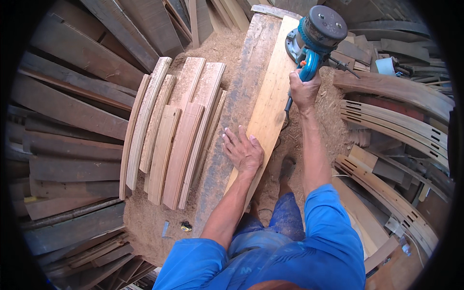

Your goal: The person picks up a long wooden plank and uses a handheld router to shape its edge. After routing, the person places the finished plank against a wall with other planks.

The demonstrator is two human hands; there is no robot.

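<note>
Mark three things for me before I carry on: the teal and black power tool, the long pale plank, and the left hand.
Power tool [317, 35]: head view, on its dark motor housing.
Long pale plank [272, 92]: head view, on its bare upper face.
Left hand [245, 152]: head view, on the back of the hand.

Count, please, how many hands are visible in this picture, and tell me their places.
2. The left hand lies across the left edge of the pale board; the right hand grips the teal handle of the router. No other hand shows.
</note>
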